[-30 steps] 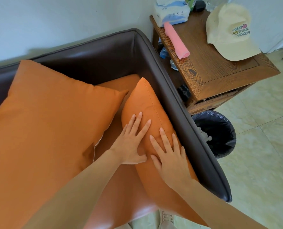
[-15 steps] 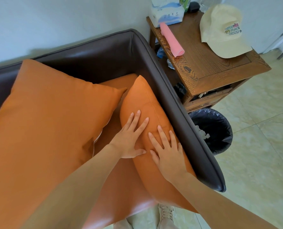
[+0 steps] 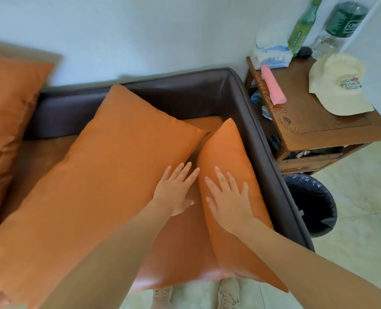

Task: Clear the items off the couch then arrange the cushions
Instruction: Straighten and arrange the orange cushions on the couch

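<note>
At the right end of the couch [image 3: 247, 103], against its dark brown armrest, a small orange cushion [image 3: 229, 152] stands on its long edge and leans on the armrest wall. The right hand [image 3: 227, 197] lies flat on this cushion, its grip wide, the fingers straight and spread, holding nothing. The left hand [image 3: 174, 192] is just beside it, also with a wide grip and straight fingers; it rests at the lower right edge of a large orange cushion [image 3: 109, 175], over the gap between the two cushions. The large cushion lies tilted on the orange seat [image 3: 180, 253], its upper corner against the backrest. A third orange cushion [image 3: 4, 112] is at the left end of the couch.

Beside the armrest stands a wooden side table, and on its tabletop [image 3: 307, 121] are a cream cap [image 3: 336, 90], a pink rolled cloth [image 3: 273, 86], a tissue pack [image 3: 270, 56] and two bottles at the far edge. A bin with a black bag [image 3: 314, 201] stands on the tiled floor near the table.
</note>
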Demonstrator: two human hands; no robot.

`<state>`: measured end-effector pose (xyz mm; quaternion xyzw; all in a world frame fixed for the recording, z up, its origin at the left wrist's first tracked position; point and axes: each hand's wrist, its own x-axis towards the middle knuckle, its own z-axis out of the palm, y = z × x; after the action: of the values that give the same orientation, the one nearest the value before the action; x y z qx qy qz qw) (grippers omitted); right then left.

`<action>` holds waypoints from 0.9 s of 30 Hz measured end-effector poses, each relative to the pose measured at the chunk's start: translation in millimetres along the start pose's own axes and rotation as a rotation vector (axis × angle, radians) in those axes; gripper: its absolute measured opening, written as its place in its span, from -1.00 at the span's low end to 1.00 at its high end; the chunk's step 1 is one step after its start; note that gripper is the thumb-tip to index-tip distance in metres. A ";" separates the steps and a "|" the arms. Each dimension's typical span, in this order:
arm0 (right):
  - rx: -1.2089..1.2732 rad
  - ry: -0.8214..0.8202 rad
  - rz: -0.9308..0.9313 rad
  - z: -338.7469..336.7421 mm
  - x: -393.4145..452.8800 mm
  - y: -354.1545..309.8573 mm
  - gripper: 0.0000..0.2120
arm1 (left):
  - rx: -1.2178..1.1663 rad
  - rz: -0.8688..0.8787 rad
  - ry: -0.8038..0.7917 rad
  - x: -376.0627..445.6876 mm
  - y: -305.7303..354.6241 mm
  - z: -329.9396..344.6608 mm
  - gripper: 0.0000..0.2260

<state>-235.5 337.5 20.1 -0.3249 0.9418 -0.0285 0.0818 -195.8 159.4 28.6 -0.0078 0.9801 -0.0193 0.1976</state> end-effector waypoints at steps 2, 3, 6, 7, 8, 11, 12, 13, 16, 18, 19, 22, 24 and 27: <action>0.001 0.018 -0.070 -10.7 9.8 -24.1 -0.49 | -0.002 -0.056 0.012 -23.2 -26.2 -3.4 -0.19; 0.003 0.018 -0.100 -15.0 14.9 -37.2 -0.49 | -0.005 -0.073 0.023 -34.4 -38.3 -5.2 -0.19; 0.000 0.028 -0.181 -23.0 27.6 -79.0 -0.50 | -0.027 -0.118 0.082 -66.6 -72.9 -8.3 -0.20; -0.005 0.038 -0.201 -26.4 30.9 -94.0 -0.50 | -0.029 -0.135 0.101 -76.7 -85.4 -7.3 -0.20; -0.010 0.041 -0.222 -29.3 34.8 -109.4 -0.49 | -0.030 -0.150 0.118 -87.1 -98.3 -5.7 -0.20; -0.015 0.029 -0.282 -37.3 48.0 -155.5 -0.48 | -0.041 -0.186 0.151 -118.9 -138.6 1.3 -0.22; -0.022 0.032 -0.297 -39.3 52.5 -171.5 -0.48 | -0.046 -0.194 0.161 -129.7 -152.5 3.4 -0.22; -0.027 0.035 -0.310 -41.5 56.4 -187.8 -0.48 | -0.051 -0.200 0.169 -141.1 -166.2 5.4 -0.23; -0.015 0.034 -0.353 -46.5 64.9 -238.2 -0.48 | -0.050 -0.244 0.197 -175.0 -209.0 10.6 -0.25; -0.013 0.038 -0.394 -50.0 68.5 -270.1 -0.48 | -0.057 -0.286 0.226 -197.3 -237.1 11.9 -0.26; -0.009 0.039 -0.418 -52.0 69.7 -285.5 -0.48 | -0.062 -0.309 0.243 -208.4 -250.1 12.2 -0.26; -0.006 0.022 -0.491 -56.6 75.3 -327.9 -0.49 | -0.090 -0.394 0.262 -240.2 -283.5 13.7 -0.26; -0.001 0.029 -0.550 -60.5 82.3 -354.0 -0.50 | -0.096 -0.455 0.266 -258.2 -303.1 16.4 -0.26; -0.003 0.051 -0.673 -68.1 95.5 -393.9 -0.51 | -0.107 -0.559 0.262 -285.9 -326.7 20.3 -0.25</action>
<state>-82.1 -31.4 116.3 -0.6169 0.7835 -0.0604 0.0438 78.1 -161.2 133.9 -0.2849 0.9567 -0.0224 0.0561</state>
